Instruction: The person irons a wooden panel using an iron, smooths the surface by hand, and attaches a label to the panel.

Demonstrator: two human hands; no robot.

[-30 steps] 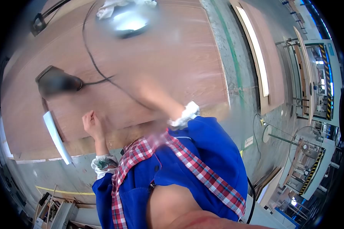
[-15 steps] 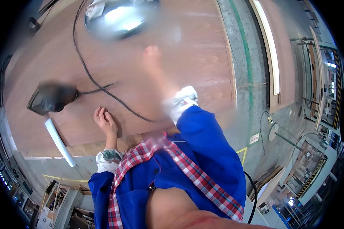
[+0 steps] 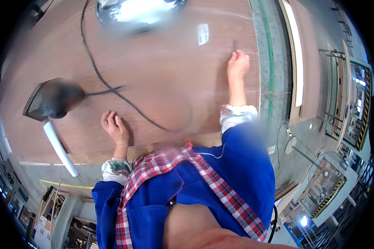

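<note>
My right hand (image 3: 239, 65) is closed around a thin, dark, narrow piece (image 3: 235, 45) whose tip sticks out past the fingers. It is over the right side of a large reddish-brown wood panel (image 3: 162, 70); the piece's exact kind does not show. My left hand (image 3: 115, 128) rests on the panel near its front edge, fingers loosely bent, thumb apart, nothing seen in it. A dark corded power tool (image 3: 39, 101), partly blurred, lies to its left. The tool's black cord (image 3: 96, 70) crosses the panel. A white printed label (image 3: 203, 34) lies left of my right hand.
A shiny, rounded object (image 3: 141, 10) stands at the panel's far side. A long white strip (image 3: 60, 149) overhangs the front left edge. Grey floor with a green line (image 3: 271, 62) runs along the right, beside stacked boards (image 3: 309, 62). Machines stand farther right.
My right hand has moved right across the panel and now shows the thin dark piece. The white label has come into clear view. My left hand stays in about the same place.
</note>
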